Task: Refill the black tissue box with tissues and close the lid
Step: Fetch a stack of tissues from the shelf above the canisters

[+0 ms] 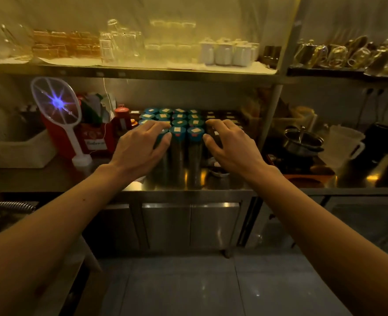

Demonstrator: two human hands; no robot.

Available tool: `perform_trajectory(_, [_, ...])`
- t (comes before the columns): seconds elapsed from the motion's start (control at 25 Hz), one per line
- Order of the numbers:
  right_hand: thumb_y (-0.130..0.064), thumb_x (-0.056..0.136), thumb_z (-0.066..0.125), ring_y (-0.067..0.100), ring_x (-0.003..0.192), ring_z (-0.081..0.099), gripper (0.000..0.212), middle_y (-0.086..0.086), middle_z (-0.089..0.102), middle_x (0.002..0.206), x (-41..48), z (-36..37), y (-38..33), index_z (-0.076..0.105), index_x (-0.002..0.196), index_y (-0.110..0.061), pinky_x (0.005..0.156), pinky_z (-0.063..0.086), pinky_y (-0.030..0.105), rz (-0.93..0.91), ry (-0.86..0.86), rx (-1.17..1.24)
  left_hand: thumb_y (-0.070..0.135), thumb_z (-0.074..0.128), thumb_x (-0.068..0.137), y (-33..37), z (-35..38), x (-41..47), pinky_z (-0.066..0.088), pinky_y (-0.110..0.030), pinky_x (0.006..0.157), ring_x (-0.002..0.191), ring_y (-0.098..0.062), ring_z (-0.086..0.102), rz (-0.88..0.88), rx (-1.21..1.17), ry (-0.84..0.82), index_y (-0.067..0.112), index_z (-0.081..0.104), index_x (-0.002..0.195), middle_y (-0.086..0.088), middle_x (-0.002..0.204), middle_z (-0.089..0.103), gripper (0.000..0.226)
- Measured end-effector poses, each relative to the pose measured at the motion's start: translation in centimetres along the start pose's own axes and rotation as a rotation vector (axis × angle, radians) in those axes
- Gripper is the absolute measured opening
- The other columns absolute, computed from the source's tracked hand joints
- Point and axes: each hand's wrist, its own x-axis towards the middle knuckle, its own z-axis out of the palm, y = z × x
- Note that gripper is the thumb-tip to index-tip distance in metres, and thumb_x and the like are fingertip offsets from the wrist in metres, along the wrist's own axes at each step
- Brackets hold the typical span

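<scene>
Two bare hands reach out over a steel counter (222,184), head view. Left hand (140,145): fingers spread and gently bent, tips lying on the blue-lidded jars (179,130), thumb against the side of a front jar; nothing gripped. Right hand (230,144): same spread pose, fingers over the dark-lidded jars (220,115) just beside the blue ones, thumb near the rightmost front blue jar; whether it touches cannot be told. The front two blue jars stand between the hands. Black tissue box: cannot be made out anywhere in this view. Left of the jars is a red box (92,140), and a white racket-shaped swatter (56,103) stands upright with a blue glow at its middle. Right side: metal pot (302,141), pale plastic jug (346,142). The shelf (142,70) above carries glasses (120,44) and white jugs (225,52). Cabinet doors (188,224) sit below the counter.
</scene>
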Motion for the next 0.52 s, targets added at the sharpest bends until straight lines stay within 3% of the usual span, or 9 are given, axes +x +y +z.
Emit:
perform_trajectory(0.32, [-0.037, 0.098, 0.049, 0.018, 0.108, 0.059, 0.04, 0.006, 0.06, 0.123, 16.0, 4.4, 9.7, 0.048, 0.134, -0.021, 0.09, 0.053, 0.042, -0.025, 0.027, 0.167, 0.038, 0.046, 0.1, -6.8, 8.0, 13.9, 0.049, -0.043, 0.092, 0.119, -0.024, 0.057, -0.114, -0.088, 0.044, 0.017, 0.055, 0.131, -0.008, 0.133, 0.059, 0.039])
perform_trajectory(0.52, [-0.035, 0.098, 0.051, 0.012, 0.105, 0.059, 0.04, 0.005, 0.062, 0.12, 26.1, 8.1, 12.9, 0.05, 0.134, -0.02, 0.091, 0.052, 0.034, -0.017, 0.046, 0.179, 0.036, 0.051, 0.096, -13.3, 11.8, 23.7, 0.051, -0.04, 0.094, 0.113, -0.024, 0.061, -0.059, -0.145, 0.083, 0.014, 0.058, 0.127, -0.01, 0.126, 0.063, 0.039])
